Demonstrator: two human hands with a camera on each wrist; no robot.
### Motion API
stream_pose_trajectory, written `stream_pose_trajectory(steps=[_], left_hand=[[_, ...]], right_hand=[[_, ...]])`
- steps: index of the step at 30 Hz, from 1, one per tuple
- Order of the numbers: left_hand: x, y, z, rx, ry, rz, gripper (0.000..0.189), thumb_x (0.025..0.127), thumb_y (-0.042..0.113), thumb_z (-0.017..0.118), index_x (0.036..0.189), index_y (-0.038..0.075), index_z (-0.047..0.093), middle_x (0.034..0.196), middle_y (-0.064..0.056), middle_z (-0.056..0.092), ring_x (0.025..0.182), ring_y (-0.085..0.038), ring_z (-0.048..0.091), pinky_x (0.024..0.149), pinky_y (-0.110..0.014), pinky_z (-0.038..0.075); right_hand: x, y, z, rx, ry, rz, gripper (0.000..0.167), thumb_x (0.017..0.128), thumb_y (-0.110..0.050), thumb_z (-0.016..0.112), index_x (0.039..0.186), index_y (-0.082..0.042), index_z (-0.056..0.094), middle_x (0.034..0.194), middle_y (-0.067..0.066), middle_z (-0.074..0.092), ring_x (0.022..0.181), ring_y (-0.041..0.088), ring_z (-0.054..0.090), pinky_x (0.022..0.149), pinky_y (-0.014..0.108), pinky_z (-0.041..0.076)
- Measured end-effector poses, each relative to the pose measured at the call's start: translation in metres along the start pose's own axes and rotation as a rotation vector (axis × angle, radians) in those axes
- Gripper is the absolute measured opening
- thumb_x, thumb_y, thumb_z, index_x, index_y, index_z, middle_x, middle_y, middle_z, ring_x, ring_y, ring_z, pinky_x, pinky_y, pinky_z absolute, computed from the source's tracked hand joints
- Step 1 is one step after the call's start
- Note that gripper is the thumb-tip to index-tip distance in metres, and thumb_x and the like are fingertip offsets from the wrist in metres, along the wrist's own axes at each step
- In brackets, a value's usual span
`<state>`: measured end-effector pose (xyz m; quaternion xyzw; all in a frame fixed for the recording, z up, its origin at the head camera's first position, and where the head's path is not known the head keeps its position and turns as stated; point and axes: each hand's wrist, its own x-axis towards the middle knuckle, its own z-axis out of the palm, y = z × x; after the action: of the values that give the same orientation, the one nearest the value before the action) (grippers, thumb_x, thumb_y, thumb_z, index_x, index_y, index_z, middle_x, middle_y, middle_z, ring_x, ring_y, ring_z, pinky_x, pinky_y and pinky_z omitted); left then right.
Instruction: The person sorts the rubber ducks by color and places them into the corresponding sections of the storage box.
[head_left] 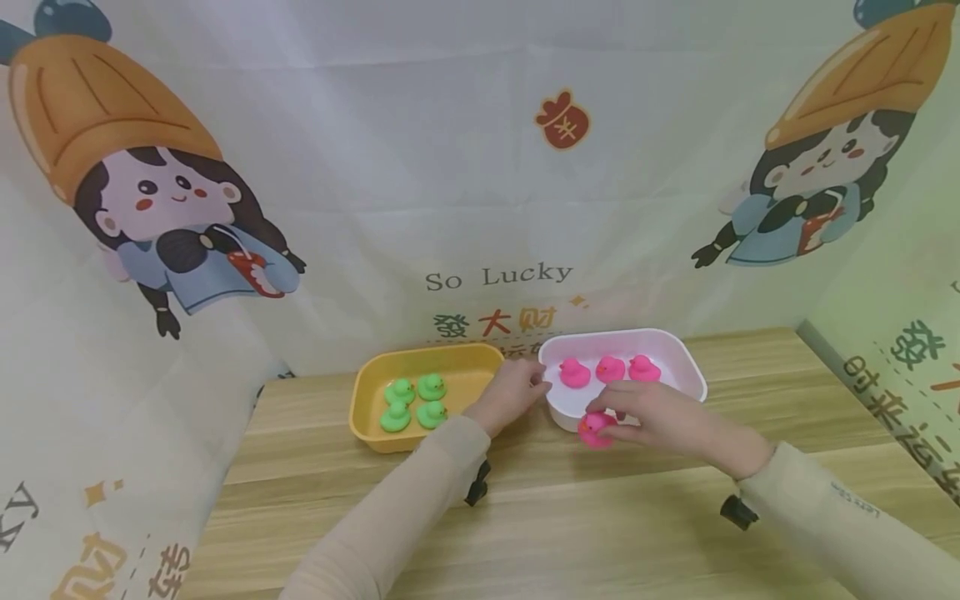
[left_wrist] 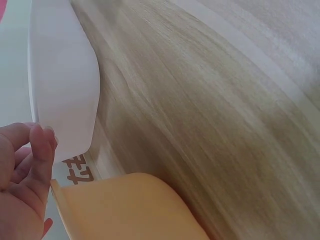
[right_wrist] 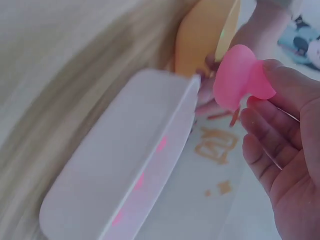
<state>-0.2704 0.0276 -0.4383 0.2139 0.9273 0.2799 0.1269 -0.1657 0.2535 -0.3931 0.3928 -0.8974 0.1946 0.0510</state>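
Observation:
My right hand [head_left: 660,417] pinches a pink rubber duck [head_left: 596,430] between thumb and fingers, just over the near side of the white plastic basin [head_left: 686,367]. Close up in the right wrist view, the duck [right_wrist: 235,77] is held clear of the basin [right_wrist: 110,150]. Three more pink ducks [head_left: 574,372] sit inside the basin along its far side. At the basin's left end, my left hand [head_left: 512,393] grips the rim with curled fingers. The left wrist view shows those fingertips [left_wrist: 42,137] against the white wall [left_wrist: 67,85].
Left of the white basin stands a yellow basin [head_left: 360,417] holding several green rubber ducks [head_left: 400,390]. My left forearm passes over its right end. Both basins stand at the back of a wood-grain table [head_left: 570,533], before a printed cloth backdrop [head_left: 375,167].

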Motion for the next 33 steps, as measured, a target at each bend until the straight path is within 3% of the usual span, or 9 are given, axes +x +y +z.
stream_pose_trajectory(steps=[9,16,21,33], left_hand=[[0.0,0.0,0.002,-0.004,-0.008,-0.002,0.034,0.105,0.022,0.065,0.133,0.004,0.068,0.077,-0.002,0.065,0.063,-0.014,0.056,0.057,-0.022,0.047],[0.0,-0.002,0.002,0.006,0.008,0.024,0.032,0.105,0.021,0.065,0.131,0.003,0.069,0.078,-0.003,0.066,0.062,-0.013,0.056,0.057,-0.022,0.046],[-0.002,-0.001,0.001,0.012,0.011,0.03,0.037,0.105,0.022,0.065,0.136,0.003,0.066,0.076,-0.001,0.064,0.061,-0.013,0.055,0.057,-0.022,0.046],[-0.002,-0.002,0.002,0.006,0.016,0.025,0.029,0.105,0.022,0.065,0.128,0.004,0.071,0.077,-0.001,0.064,0.065,-0.013,0.056,0.059,-0.022,0.048]], right_hand=[[0.01,0.038,-0.005,-0.052,0.062,0.087,0.023,0.087,-0.013,0.085,0.107,-0.007,0.074,0.095,-0.004,0.07,0.078,0.013,0.061,0.07,0.029,0.055],[0.018,0.059,0.0,-0.039,0.0,0.232,0.022,0.089,-0.011,0.083,0.109,-0.005,0.075,0.099,0.002,0.073,0.084,0.019,0.064,0.079,0.039,0.058],[0.02,0.072,0.01,-0.03,-0.009,0.275,0.022,0.09,-0.011,0.082,0.109,-0.005,0.075,0.1,0.002,0.075,0.092,0.021,0.067,0.087,0.042,0.057],[0.028,0.087,0.032,0.006,-0.095,0.366,0.021,0.092,-0.013,0.079,0.111,-0.003,0.076,0.095,0.0,0.072,0.084,0.016,0.061,0.084,0.038,0.056]])
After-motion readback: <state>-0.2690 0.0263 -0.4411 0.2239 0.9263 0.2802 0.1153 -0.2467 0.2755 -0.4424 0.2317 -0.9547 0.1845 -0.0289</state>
